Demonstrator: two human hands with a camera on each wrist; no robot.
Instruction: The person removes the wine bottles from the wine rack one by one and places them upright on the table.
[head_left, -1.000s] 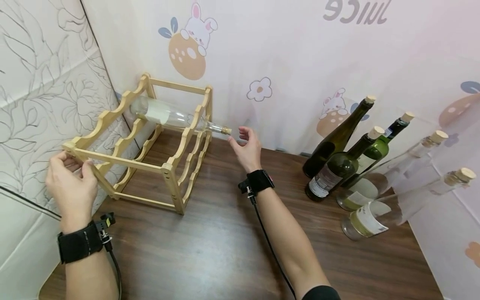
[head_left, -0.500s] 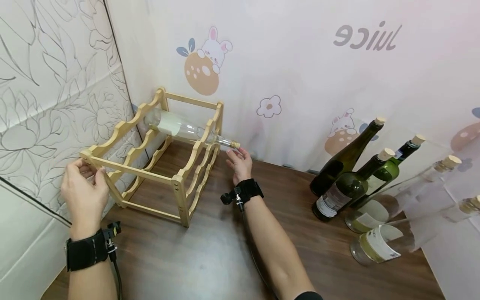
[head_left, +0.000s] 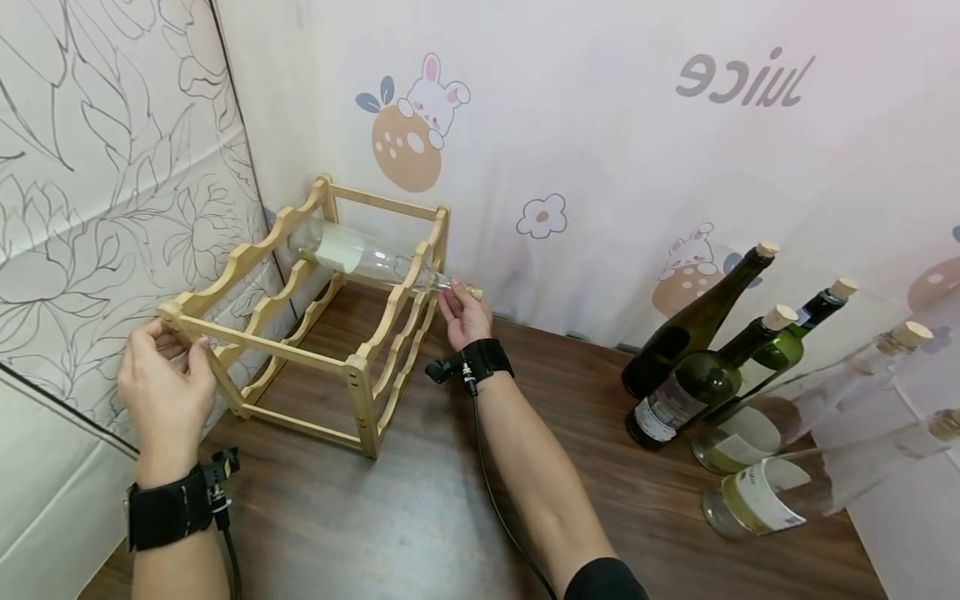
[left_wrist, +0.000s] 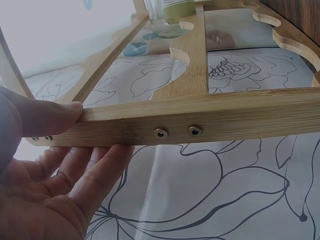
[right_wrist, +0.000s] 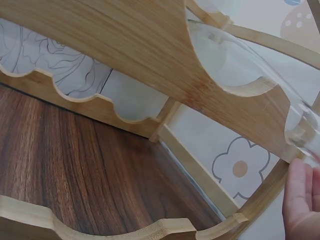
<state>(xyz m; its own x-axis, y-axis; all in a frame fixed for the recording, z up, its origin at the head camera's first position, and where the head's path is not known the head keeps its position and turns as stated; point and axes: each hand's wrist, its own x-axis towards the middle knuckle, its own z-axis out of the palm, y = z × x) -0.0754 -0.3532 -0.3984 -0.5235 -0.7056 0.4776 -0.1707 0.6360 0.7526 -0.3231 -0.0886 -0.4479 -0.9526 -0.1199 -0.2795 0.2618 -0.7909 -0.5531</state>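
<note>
A pale wooden wine rack (head_left: pixel 362 404) with scalloped rails stands on the dark wooden table at the left. Across its top tier, at the far end, lies a clear glass bottle (head_left: pixel 367 257), its corked neck jutting out to the right. My left hand (head_left: pixel 167 392) grips the rack's near left corner post; in the left wrist view the thumb lies over the wood and the fingers (left_wrist: pixel 97 182) lie under it. My right hand (head_left: pixel 467 321) holds the bottle's neck just below the cork. Only part of that hand's fingers (right_wrist: pixel 298 195) shows in the right wrist view.
Several corked bottles stand upright at the right: a dark green bottle (head_left: pixel 678 333), another with a label (head_left: pixel 678 404), a green one (head_left: pixel 780 354) and clear ones (head_left: pixel 750 500). A patterned wall (head_left: pixel 585 150) rises behind the table (head_left: pixel 420 517).
My right hand has moved from beside the cork, left and under, onto the bottle's neck. The left hand keeps its hold on the rack. The head view has shifted.
</note>
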